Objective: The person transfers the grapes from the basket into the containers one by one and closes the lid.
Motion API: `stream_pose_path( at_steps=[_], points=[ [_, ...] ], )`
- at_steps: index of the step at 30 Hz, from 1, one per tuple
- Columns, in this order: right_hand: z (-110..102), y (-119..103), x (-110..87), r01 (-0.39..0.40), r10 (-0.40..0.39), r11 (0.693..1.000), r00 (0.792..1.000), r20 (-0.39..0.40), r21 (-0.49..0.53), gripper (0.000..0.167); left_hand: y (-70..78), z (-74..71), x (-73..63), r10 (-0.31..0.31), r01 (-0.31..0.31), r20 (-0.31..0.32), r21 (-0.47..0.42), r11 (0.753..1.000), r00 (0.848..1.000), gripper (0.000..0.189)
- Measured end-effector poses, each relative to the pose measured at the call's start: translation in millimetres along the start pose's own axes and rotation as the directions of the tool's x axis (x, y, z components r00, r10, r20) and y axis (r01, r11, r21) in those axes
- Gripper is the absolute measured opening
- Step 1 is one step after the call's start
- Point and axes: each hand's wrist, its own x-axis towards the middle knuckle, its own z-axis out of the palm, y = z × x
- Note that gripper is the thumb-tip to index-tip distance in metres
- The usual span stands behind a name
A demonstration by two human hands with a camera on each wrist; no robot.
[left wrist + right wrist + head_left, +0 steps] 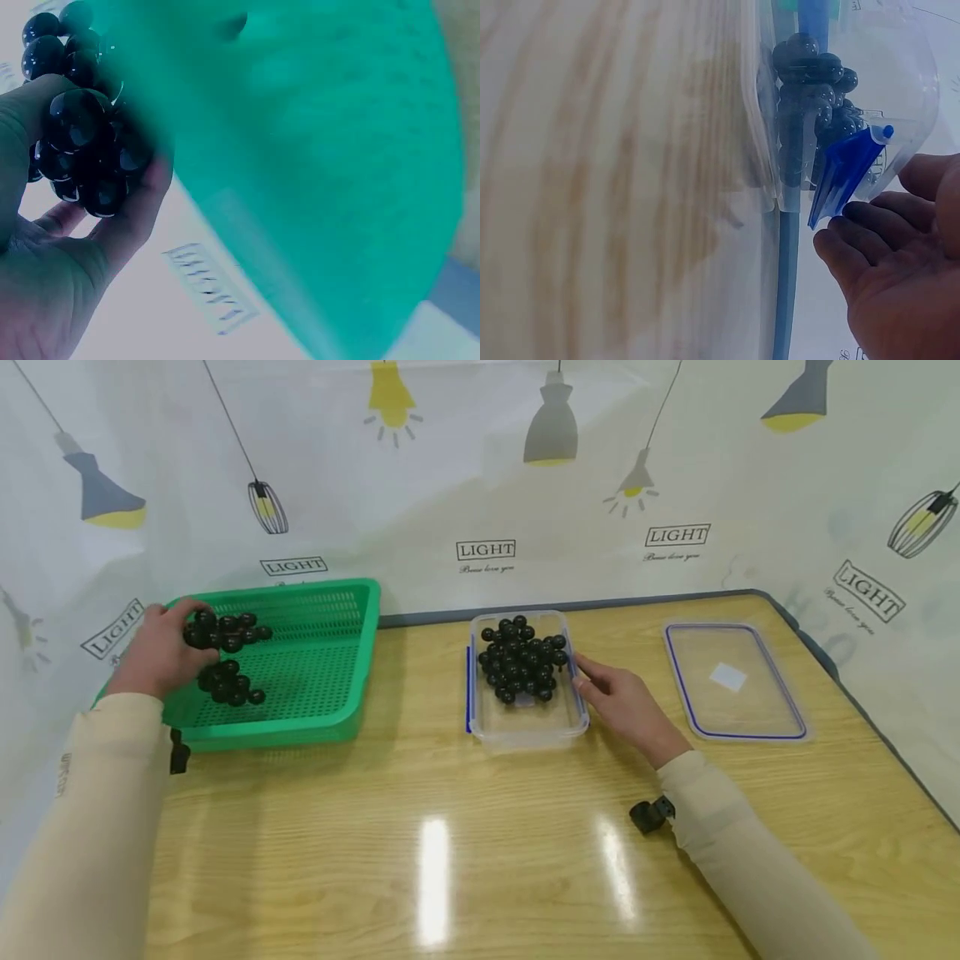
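Observation:
My left hand [161, 647] grips a bunch of black grapes [228, 631] over the left side of the green basket [352, 693]. In the left wrist view the thumb and fingers curl round the shiny grapes [79, 120]. A second bunch of grapes [228, 683] shows just below that hand, inside the basket. At the middle of the table, a clear plastic box [525, 727] holds another bunch of grapes [521, 660]. My right hand [626, 702] is at the box's right side, fingers right by the blue latch flap [847, 169] in the right wrist view.
A clear lid [765, 710] with a blue seal and a white label lies flat on the right of the wooden table [525, 843]. Behind the table's back edge hangs a white sheet [420, 510] printed with lamps.

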Motion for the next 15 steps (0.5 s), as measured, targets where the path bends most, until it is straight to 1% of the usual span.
stream_pose_path(
  at_steps=[3,8,12,15],
  points=[
    [0,-1,0.0,-0.001,0.001,1.0,1.0,0.0,-0.005,0.054,18.4,-11.0,-1.3,0.027,-0.028,-0.056,-0.019,0.999,0.998,0.056],
    [1,-1,-2.4,-0.012,0.012,1.0,1.0,0.013,0.009,0.055,53.6,-20.2,0.3,0.086,-0.095,-0.119,-0.067,0.993,0.989,0.055],
    [1,-2,-3.1,-0.009,0.009,1.0,1.0,0.017,0.019,0.055,90.0,-22.4,2.9,0.156,-0.174,-0.144,-0.126,0.977,0.977,0.055],
    [0,-3,-2.8,-0.009,0.009,1.0,1.0,0.017,0.024,0.055,119.6,-20.2,3.7,0.221,-0.242,-0.143,-0.148,0.959,0.965,0.056]
  ],
)
